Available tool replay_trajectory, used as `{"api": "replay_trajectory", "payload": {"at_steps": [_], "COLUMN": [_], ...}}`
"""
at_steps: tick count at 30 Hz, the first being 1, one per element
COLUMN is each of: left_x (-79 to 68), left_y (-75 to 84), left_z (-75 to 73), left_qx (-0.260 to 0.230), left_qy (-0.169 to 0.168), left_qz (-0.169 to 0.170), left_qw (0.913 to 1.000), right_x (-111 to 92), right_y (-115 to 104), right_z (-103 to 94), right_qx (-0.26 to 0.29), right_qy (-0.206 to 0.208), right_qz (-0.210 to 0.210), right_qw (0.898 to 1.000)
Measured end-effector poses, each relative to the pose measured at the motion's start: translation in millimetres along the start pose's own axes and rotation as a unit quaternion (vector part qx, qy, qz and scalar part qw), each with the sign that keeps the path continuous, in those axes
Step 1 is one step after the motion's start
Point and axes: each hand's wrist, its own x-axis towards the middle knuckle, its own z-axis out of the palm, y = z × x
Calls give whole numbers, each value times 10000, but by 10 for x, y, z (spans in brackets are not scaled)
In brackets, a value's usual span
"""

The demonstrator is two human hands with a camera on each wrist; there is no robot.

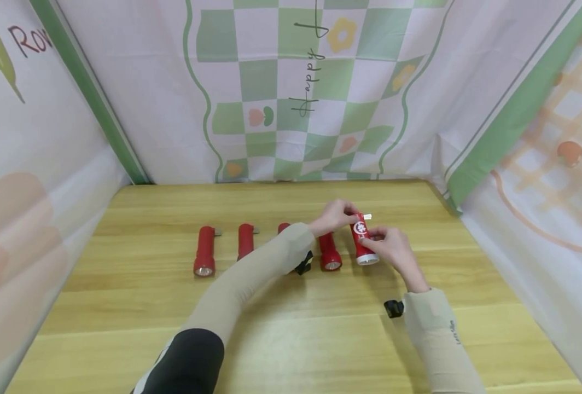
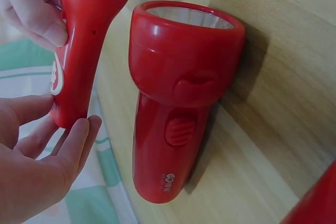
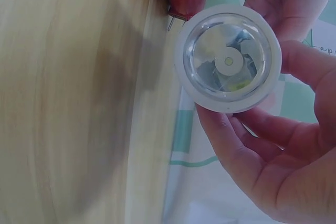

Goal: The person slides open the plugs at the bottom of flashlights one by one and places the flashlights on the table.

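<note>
Both hands hold a red flashlight (image 1: 361,242) with a white rim and a white round emblem, at the right end of a row. The left hand (image 1: 337,218) grips its tail end, where a pale flat tab sticks out. Nearer the head, the right hand (image 1: 394,249) pinches the body between thumb and fingers. In the right wrist view its clear lens (image 3: 229,59) faces the camera. Beside it lies an all-red flashlight (image 2: 170,103) with a ribbed slide switch.
More red flashlights (image 1: 205,251) lie leftward in a row on the wooden table (image 1: 291,350), lens ends nearest the person. The left forearm (image 1: 251,279) covers part of them. Patterned cloth (image 1: 301,65) hangs behind and at both sides. Black wrist mounts (image 1: 394,308) sit at the sleeves.
</note>
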Motion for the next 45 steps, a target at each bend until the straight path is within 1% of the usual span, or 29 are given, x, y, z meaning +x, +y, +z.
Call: {"api": "replay_trajectory", "payload": {"at_steps": [7, 11, 16, 22, 32, 38, 41, 45], "left_x": [42, 48, 48, 64, 103, 132, 152, 161], "left_y": [-7, -15, -14, -33, -54, -46, -49, -59], "left_z": [52, 85, 109, 132, 199, 214, 226, 247], "left_qx": [111, 224, 304, 243, 277, 546, 672, 693], "left_qy": [-31, -36, -50, -70, -60, -141, -116, -100], "left_qz": [-11, -137, -259, -246, -429, -400, -398, -430], "left_qw": [9999, 9996, 9992, 9994, 9987, 9976, 9969, 9966], "right_x": [22, 22, 29, 44, 56, 66, 74, 84], "right_y": [48, 69, 99, 132, 182, 201, 209, 229], "right_z": [-2, 5, 26, 53, 58, 61, 67, 83], "right_qx": [19, 31, -11, -63, -49, -89, -117, -153], "right_qy": [-108, -163, -132, -156, -222, -247, -221, -228], "right_qz": [174, 231, 232, 273, 388, 508, 515, 522], "right_qw": [9998, 9996, 9996, 9995, 9990, 9984, 9984, 9983]}}
